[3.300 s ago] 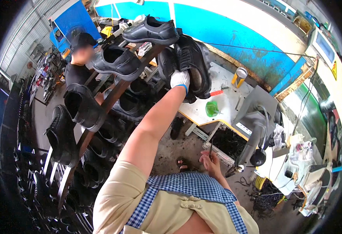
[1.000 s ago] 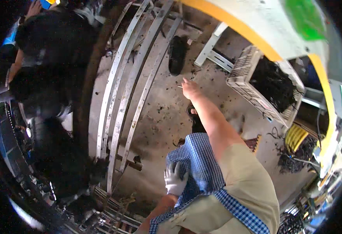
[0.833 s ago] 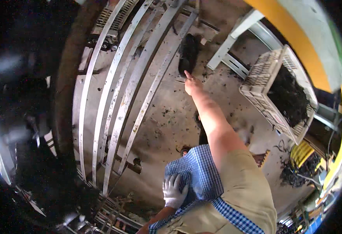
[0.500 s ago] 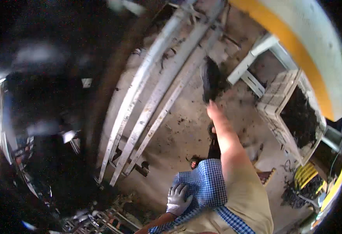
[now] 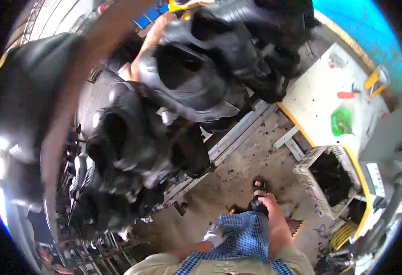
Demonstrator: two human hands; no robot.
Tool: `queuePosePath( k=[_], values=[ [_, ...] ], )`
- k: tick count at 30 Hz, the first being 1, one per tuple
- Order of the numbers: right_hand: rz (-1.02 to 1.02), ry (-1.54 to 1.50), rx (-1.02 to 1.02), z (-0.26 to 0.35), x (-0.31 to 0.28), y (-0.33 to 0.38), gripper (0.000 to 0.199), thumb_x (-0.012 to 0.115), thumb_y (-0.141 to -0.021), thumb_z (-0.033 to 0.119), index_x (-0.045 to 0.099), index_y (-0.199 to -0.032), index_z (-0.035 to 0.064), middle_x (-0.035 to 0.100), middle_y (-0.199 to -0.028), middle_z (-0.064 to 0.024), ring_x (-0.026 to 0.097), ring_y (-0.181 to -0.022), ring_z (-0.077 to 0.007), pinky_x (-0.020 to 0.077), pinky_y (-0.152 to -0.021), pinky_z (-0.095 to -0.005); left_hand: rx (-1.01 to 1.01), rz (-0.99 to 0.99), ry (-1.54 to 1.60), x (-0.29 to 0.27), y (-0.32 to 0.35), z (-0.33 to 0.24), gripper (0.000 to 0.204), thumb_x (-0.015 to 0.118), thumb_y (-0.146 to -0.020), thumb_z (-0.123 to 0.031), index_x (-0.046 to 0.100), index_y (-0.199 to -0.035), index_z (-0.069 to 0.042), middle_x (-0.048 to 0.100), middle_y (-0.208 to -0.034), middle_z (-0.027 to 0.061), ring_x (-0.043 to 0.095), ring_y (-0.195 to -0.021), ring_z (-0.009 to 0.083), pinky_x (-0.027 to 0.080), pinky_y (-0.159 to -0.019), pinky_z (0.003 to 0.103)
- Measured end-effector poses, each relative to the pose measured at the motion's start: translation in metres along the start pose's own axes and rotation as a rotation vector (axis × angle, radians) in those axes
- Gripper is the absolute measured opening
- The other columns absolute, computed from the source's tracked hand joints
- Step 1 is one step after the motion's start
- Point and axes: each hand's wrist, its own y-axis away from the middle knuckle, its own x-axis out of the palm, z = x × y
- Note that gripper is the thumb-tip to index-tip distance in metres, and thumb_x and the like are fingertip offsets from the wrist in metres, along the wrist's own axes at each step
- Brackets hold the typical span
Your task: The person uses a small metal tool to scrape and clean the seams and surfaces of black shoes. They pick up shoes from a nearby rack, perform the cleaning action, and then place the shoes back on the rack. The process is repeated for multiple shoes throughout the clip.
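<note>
My left hand [image 5: 216, 234], in a pale work glove, lies against the front of the blue checked apron [image 5: 244, 229], fingers outstretched and holding nothing. Low in front of me, my bare right hand [image 5: 267, 200] is closed on a black shoe-like piece [image 5: 258, 207], mostly hidden by the hand and the apron. Beyond it is my sandalled foot [image 5: 258, 184]. Ahead and to the left, large black moulded shoe-like pieces [image 5: 182, 73] are packed along a rack with pale metal rails [image 5: 242, 133]; motion blurs some of them.
Another person's arm [image 5: 148, 43] reaches among the black pieces at upper left. A pale table with a yellow edge [image 5: 315, 91] stands at right, bearing a green item [image 5: 341, 121]. Beside it sits a grey crate [image 5: 302, 172] with dark contents. Black scraps litter the floor [image 5: 237, 174].
My right arm has drawn back from its forward reach, bringing the black piece close to the apron. The view has lifted, so the rack of black pieces and the table now show. My left hand stays at the apron.
</note>
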Motion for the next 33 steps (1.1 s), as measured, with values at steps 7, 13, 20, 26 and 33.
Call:
queuePosePath(
  k=[7,13,20,26,33],
  values=[
    [-0.282,-0.559,-0.247,0.142,-0.074,0.245,0.029,0.077,-0.086,0.024,0.066,-0.099,0.0009,0.059,-0.068,-0.0023,0.050,-0.048,-0.0105,0.0381,-0.044,-0.0304,0.114,0.150,0.118,-0.051,0.091,0.003,0.057,0.050,-0.092,-0.052,0.059,-0.132,-0.012,0.057,-0.139,0.0137,0.059,-0.121,0.0333,0.047,-0.100,0.043],
    [-0.698,0.008,-0.661,0.282,-0.148,0.410,0.030,0.071,-0.091,0.030,0.060,-0.087,0.0020,0.061,-0.070,-0.0199,0.060,-0.060,-0.0365,0.0462,-0.060,-0.0429,0.475,-0.126,-0.046,-0.049,0.082,0.014,0.019,0.049,-0.093,-0.025,0.061,-0.104,-0.013,0.064,-0.108,0.0160,0.065,-0.099,0.0345,0.056,-0.082,0.044],
    [-0.781,-0.112,-1.037,0.324,-0.204,0.507,0.034,0.086,-0.075,0.014,0.054,-0.075,0.0031,0.052,-0.065,-0.0042,0.048,-0.063,-0.0117,0.0442,-0.061,-0.0316,0.046,-0.101,0.500,-0.178,0.165,-0.015,0.062,0.050,-0.091,-0.054,0.056,-0.139,-0.014,0.058,-0.139,0.0128,0.057,-0.125,0.0318,0.045,-0.103,0.038],
    [-0.531,-0.455,-1.488,0.354,-0.220,0.579,0.035,0.079,-0.069,0.017,0.047,-0.077,0.0073,0.041,-0.073,-0.0013,0.038,-0.068,-0.0142,0.0370,-0.068,-0.0298,0.075,-0.339,0.466,-0.176,0.200,0.016,0.060,0.049,-0.093,-0.052,0.056,-0.139,-0.014,0.057,-0.141,0.0108,0.056,-0.127,0.0288,0.045,-0.103,0.037],
    [-0.269,-0.670,-1.622,0.435,-0.114,0.614,0.042,0.074,-0.077,0.036,0.041,-0.088,0.0109,0.045,-0.089,-0.0038,0.047,-0.083,-0.0187,0.0401,-0.076,-0.0334,-0.132,-0.440,0.757,-0.155,0.207,0.036,0.063,0.056,-0.089,-0.053,0.056,-0.138,-0.013,0.063,-0.132,0.0130,0.060,-0.121,0.0300,0.047,-0.102,0.036]
  ],
)
